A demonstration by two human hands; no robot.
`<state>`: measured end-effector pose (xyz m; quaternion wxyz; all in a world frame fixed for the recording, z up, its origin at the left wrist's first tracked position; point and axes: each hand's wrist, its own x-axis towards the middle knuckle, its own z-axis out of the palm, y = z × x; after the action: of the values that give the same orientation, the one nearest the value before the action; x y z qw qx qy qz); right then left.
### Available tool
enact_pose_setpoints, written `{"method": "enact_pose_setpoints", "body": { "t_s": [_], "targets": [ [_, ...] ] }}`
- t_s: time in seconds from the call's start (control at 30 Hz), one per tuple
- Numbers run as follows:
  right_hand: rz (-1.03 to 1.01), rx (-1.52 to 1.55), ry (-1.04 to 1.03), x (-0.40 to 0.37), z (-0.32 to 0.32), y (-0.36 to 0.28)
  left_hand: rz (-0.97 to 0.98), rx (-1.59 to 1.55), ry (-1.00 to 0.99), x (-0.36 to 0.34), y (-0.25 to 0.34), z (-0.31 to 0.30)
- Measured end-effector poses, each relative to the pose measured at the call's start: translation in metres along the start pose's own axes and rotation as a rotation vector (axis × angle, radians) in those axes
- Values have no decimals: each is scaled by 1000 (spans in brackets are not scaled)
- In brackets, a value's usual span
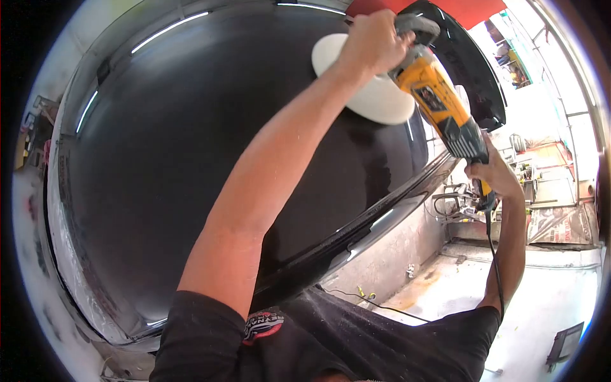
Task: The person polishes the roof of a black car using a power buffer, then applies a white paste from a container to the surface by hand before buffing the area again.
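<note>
A yellow and black power polisher (pixel 436 92) slants across the upper right, with a round white pad (pixel 375 99) at its head. The pad lies against a glossy black car panel (pixel 191 127) near its right end. My left hand (pixel 375 44) is wrapped round the grey front handle beside the pad. At the rear of the tool, my right hand (pixel 496 169) grips the dark handle; some of its fingers are hidden behind it. A black cord (pixel 493 248) hangs from the handle along my right forearm.
Plastic sheeting (pixel 83 280) edges the panel at the left. Another black car part (pixel 474 70) is at the upper right, near a red surface (pixel 468 9). Shelving with equipment stands at the right. A cable (pixel 388 309) and a floodlight (pixel 564 344) are lower down.
</note>
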<state>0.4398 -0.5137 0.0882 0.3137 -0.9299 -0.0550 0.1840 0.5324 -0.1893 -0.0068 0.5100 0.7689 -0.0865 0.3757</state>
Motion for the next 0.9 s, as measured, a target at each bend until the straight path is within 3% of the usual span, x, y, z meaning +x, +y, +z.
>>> {"method": "enact_pose_setpoints", "body": {
  "t_s": [0.07,0.13,0.2,0.33,0.43,0.6,0.9],
  "targets": [
    [13,-15,-27,-36,-8,25,72,-18,45,-28,25,14],
    [15,-120,17,-80,-7,47,-61,-116,-109,-58,64,20],
    [-23,55,33,-121,-8,90,-53,-168,-170,-87,95,32],
    [396,60,163,-209,-3,102,-81,-286,-339,-138,145,45],
    [390,72,193,-247,7,113,-98,-342,-400,-165,166,48],
    [413,122,234,-266,16,116,-74,-353,-497,-170,173,59],
    [405,203,270,-229,16,123,-35,-374,-427,-135,154,102]
  ]
}}
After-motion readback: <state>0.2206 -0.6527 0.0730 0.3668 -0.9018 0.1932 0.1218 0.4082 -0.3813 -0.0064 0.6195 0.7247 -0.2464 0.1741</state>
